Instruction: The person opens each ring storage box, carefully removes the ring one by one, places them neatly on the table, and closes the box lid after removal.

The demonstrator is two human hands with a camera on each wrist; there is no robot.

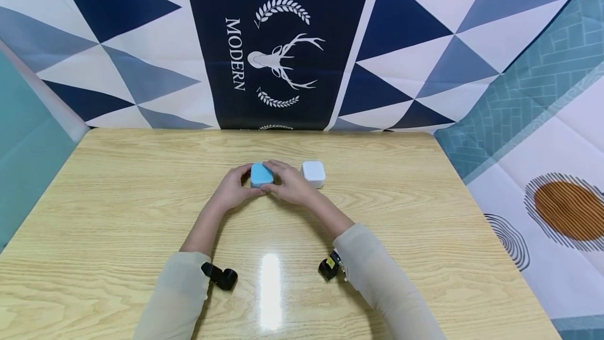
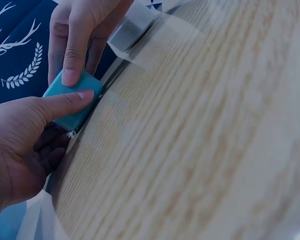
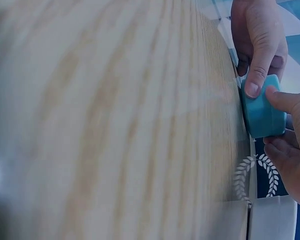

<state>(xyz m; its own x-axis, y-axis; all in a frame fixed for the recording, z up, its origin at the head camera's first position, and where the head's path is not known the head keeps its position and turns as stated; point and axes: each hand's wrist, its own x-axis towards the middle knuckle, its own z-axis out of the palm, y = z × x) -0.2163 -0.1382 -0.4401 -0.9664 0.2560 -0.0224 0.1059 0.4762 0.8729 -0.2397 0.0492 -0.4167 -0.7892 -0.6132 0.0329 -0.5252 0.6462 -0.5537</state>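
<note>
A small light-blue block (image 1: 261,173) with rounded corners rests on the wooden table, towards the far edge. My left hand (image 1: 233,189) pinches it from the left, thumb along the near side. From the right, my right hand (image 1: 291,185) grips the same block, its thumb beside the left one. In the left wrist view both thumbs press the near face of the blue block (image 2: 74,119); the other fingers are partly hidden behind it. A white block (image 1: 313,171) of similar shape stands just right of my right hand, untouched.
The wooden table (image 1: 141,214) ends at a patterned backdrop (image 1: 278,62) with a deer print. Patterned cloth (image 1: 542,214) hangs at the right, and a teal panel (image 1: 28,156) is at the left. Small black cameras are worn on both wrists.
</note>
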